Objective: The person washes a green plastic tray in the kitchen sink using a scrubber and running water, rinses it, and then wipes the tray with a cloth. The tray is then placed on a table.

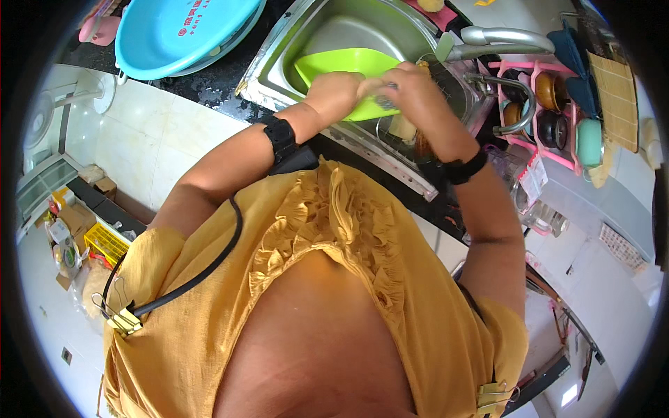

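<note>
A bright green plastic basin (360, 60) sits in the stainless steel sink (355, 23), partly hidden by my hands. My left hand (334, 95) is curled over its near side, knuckles up. My right hand (415, 89) is bent above its right end, closed around a small grey metallic thing (388, 96) too blurred to name. Between the two hands a pale tan shape (370, 89) is smeared by motion; whether it is a held piece or my left fingers I cannot tell. Black bands circle both wrists.
A light blue basin (177, 31) stands on the black counter at left. The faucet (502, 42) reaches over the sink's right side. Beyond it are a pink rack (533, 99) of bowls and clear glass jars (546, 217). A wire rack (384, 128) lies right of the green basin.
</note>
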The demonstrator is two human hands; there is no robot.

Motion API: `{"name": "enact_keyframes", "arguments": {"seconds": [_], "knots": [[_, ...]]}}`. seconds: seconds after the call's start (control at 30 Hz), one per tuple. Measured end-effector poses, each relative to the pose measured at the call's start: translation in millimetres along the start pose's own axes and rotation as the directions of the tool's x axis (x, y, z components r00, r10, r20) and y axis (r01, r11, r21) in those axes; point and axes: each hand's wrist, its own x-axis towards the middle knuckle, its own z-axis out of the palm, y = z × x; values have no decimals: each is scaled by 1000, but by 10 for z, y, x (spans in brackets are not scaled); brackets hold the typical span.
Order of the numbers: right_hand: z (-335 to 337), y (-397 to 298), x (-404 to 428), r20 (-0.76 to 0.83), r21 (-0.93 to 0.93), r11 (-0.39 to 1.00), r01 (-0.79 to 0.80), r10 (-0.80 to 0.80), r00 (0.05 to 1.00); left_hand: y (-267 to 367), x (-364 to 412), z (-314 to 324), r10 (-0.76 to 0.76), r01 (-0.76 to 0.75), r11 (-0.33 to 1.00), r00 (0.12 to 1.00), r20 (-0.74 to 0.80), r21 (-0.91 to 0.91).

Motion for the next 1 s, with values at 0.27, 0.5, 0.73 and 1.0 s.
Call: {"name": "enact_keyframes", "arguments": {"seconds": [0.27,0.5,0.73,1.0], "knots": [[-35,0,2,106,-17,999,-28,30,994,-29,-2,3,-39,37,998,998,53,41],[-22,167,14,68,71,986,150,-155,986,-46,5,18,-54,54,998,998,36,25],[-292,382,-268,-314,-118,992,43,-78,946,-156,24,-213,-137,135,989,990,-24,-67],[300,53,7,-511,350,929,-120,297,807,-381,-160,-294,-410,302,783,908,-87,-544]]}}
